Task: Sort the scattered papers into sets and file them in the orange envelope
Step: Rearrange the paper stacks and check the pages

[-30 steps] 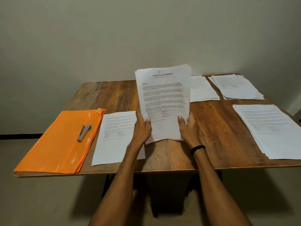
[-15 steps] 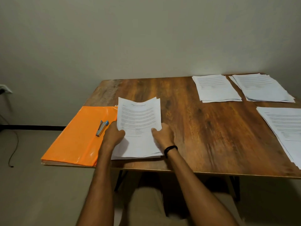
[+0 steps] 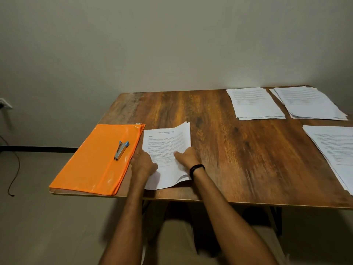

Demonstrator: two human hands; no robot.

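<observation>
A set of printed white papers (image 3: 168,148) lies on the wooden table (image 3: 238,159), just right of the orange envelope (image 3: 95,161). My left hand (image 3: 143,163) grips the set's lower left edge. My right hand (image 3: 188,156), with a black band at the wrist, holds the set's right side, thumb on top; the sheets bow upward there. A small grey and blue stapler (image 3: 121,150) rests on the envelope.
Two more paper stacks lie at the table's far right, one (image 3: 254,103) beside the other (image 3: 307,102). A third stack (image 3: 336,150) runs off the right edge of view. A wall stands behind the table; a cable (image 3: 13,169) trails on the floor at left.
The set stood upright in both hands at the table's middle; it now lies beside the envelope on top of the sheet that was there. My view has shifted left.
</observation>
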